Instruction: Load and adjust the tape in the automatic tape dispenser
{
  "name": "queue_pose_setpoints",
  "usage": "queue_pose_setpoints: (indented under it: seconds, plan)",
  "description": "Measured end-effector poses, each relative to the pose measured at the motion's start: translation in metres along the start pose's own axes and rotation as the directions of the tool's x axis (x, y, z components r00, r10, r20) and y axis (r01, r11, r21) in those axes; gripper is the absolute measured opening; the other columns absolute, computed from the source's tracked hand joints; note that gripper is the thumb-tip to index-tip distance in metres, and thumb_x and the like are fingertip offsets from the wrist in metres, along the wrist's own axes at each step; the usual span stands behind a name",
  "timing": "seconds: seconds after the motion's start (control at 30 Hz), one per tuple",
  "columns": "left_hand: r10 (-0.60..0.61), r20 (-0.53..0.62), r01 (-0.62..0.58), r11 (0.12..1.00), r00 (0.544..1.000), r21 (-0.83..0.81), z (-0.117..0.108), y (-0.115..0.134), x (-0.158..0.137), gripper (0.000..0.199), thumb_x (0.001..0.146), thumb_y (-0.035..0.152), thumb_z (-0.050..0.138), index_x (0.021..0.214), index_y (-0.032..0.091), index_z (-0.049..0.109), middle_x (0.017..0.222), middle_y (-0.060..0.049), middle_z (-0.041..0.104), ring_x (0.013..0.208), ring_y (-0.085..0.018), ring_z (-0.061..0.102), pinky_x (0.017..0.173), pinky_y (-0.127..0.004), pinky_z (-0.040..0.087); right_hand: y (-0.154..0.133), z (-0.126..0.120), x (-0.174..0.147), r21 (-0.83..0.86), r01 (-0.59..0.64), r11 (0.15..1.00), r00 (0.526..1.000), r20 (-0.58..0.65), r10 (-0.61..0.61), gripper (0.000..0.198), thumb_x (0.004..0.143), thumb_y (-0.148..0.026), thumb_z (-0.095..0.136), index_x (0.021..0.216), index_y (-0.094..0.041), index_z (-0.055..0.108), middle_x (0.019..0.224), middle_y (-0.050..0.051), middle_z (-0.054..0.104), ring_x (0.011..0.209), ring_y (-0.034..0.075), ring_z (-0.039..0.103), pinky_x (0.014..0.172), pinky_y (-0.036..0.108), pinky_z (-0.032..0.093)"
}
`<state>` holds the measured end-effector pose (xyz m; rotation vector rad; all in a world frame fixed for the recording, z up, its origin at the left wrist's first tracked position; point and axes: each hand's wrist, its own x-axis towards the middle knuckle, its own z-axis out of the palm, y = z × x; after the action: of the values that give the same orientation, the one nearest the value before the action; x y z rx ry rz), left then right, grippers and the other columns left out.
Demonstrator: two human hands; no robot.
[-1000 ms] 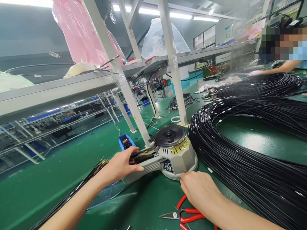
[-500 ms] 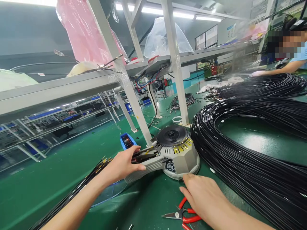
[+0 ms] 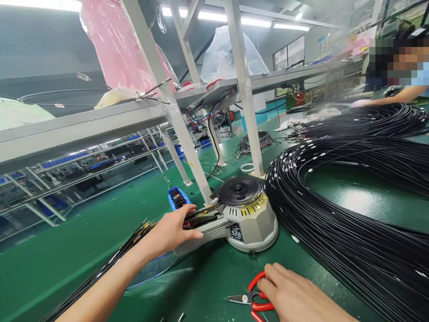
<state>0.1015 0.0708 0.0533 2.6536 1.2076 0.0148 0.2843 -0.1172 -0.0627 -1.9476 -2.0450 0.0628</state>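
A grey tape dispenser (image 3: 253, 228) with a black round turntable on top stands on the green table. My left hand (image 3: 170, 230) grips the far left end of its arm, thumb along the near side and the other fingers partly hidden behind. Below the dispenser lie red-handled snips (image 3: 246, 298), blades pointing left. My right hand (image 3: 293, 293) is on their handles with curled fingers; the grip is partly hidden. More red handle shows beneath them at the bottom edge. A thin dark piece (image 3: 254, 256) sticks out at the dispenser's base.
A large coil of black cables (image 3: 284, 183) fills the right side. A cable bundle (image 3: 110, 261) runs under my left forearm. A blue tape holder (image 3: 177, 197) sits behind the dispenser, beside white shelf posts (image 3: 192, 161). Another person's arm (image 3: 395, 99) reaches in at the far right.
My right hand has moved from the front of the dispenser's base down towards me, onto the red snips handles. My left hand stays on the dispenser arm.
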Motion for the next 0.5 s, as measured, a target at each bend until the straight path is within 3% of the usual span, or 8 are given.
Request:
queue_pose_setpoints:
  seconds: [0.07, 0.13, 0.27, 0.4, 0.5]
  plan:
    - [-0.004, -0.002, 0.004, 1.0, 1.0, 0.005, 0.0, -0.001, 0.0, 0.066, 0.076, 0.048, 0.059, 0.132, 0.017, 0.041, 0.14, -0.012, 0.05, 0.124, -0.03, 0.05, 0.105, -0.045, 0.039, -0.002, -0.015, 0.015, 0.07, -0.177, 0.982, 0.981, 0.092, 0.17, 0.018, 0.079, -0.016, 0.048, 0.08, -0.018, 0.066, 0.085, 0.01, 0.073, 0.081, 0.028, 0.071, 0.065, 0.038, 0.056]
    - [-0.005, -0.009, 0.005, 1.0, 1.0, 0.003, -0.001, -0.001, 0.0, 0.066, 0.076, 0.047, 0.059, 0.132, 0.017, 0.042, 0.14, -0.011, 0.05, 0.125, -0.03, 0.05, 0.105, -0.045, 0.038, -0.003, -0.024, 0.032, 0.033, -0.284, 0.958, 0.957, 0.064, 0.282, 0.03, 0.086, -0.026, 0.04, 0.079, -0.014, 0.067, 0.077, 0.013, 0.074, 0.079, 0.034, 0.072, 0.064, 0.043, 0.055]
    - [0.001, -0.016, -0.001, 1.0, 1.0, -0.019, -0.002, 0.0, 0.0, 0.064, 0.076, 0.045, 0.059, 0.131, 0.016, 0.044, 0.138, -0.011, 0.051, 0.123, -0.03, 0.051, 0.104, -0.045, 0.039, -0.002, -0.021, 0.05, -0.042, -0.257, 0.965, 0.963, 0.077, 0.26, 0.036, 0.085, -0.015, 0.038, 0.073, -0.012, 0.071, 0.076, 0.016, 0.076, 0.079, 0.036, 0.073, 0.063, 0.041, 0.053]
    - [0.006, -0.018, -0.006, 1.0, 1.0, -0.012, 0.0, 0.001, -0.001, 0.063, 0.075, 0.045, 0.06, 0.13, 0.016, 0.045, 0.135, -0.011, 0.054, 0.117, -0.03, 0.055, 0.1, -0.046, 0.042, 0.013, -0.019, 0.042, -0.071, -0.329, 0.942, 0.938, 0.09, 0.334, 0.035, 0.085, -0.012, 0.037, 0.077, -0.013, 0.071, 0.081, 0.016, 0.077, 0.082, 0.036, 0.073, 0.063, 0.039, 0.05]
    - [0.003, -0.022, -0.004, 1.0, 1.0, -0.007, 0.002, 0.0, 0.001, 0.063, 0.074, 0.044, 0.061, 0.129, 0.016, 0.046, 0.133, -0.01, 0.056, 0.113, -0.03, 0.057, 0.096, -0.044, 0.045, 0.022, -0.022, 0.036, -0.093, -0.316, 0.944, 0.94, 0.109, 0.325, 0.036, 0.086, -0.014, 0.034, 0.077, -0.016, 0.069, 0.082, 0.015, 0.077, 0.082, 0.035, 0.072, 0.063, 0.04, 0.049]
